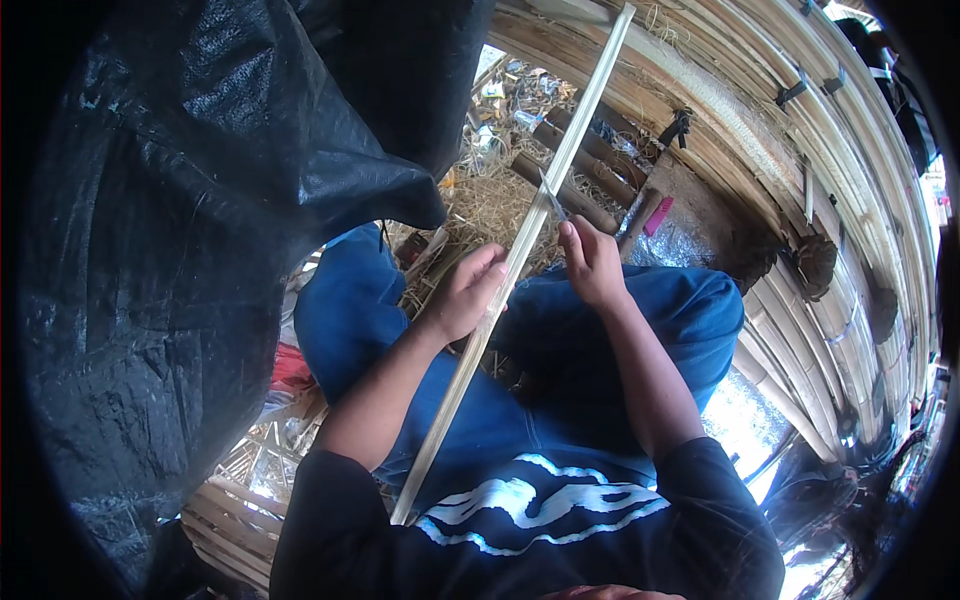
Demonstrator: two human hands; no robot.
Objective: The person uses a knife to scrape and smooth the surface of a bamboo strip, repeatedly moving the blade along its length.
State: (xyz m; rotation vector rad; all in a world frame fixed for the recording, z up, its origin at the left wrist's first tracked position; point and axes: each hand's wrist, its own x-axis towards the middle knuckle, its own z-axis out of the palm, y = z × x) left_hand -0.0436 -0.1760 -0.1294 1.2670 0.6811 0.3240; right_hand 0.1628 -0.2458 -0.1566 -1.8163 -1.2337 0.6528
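A long pale bamboo strip (pixel 455 393) runs slantwise across my lap, from near my shirt up to the top of the view. My left hand (pixel 472 290) is closed around its middle, fingers wrapped over the edge. On the other side, my right hand (pixel 590 258) grips a small knife (pixel 553 202) with the thumb laid along it. The knife's thin blade rests against the strip, a little farther out than my left hand. Its handle is mostly hidden in my right fist.
Bundles of long bamboo strips (pixel 740 85) line the right side, tied with dark bands. A black plastic sheet (pixel 170 300) hangs at the left. Shavings (pixel 475 215), short bamboo pieces (pixel 565 192) and a pink object (pixel 658 216) lie on the ground beyond my knees.
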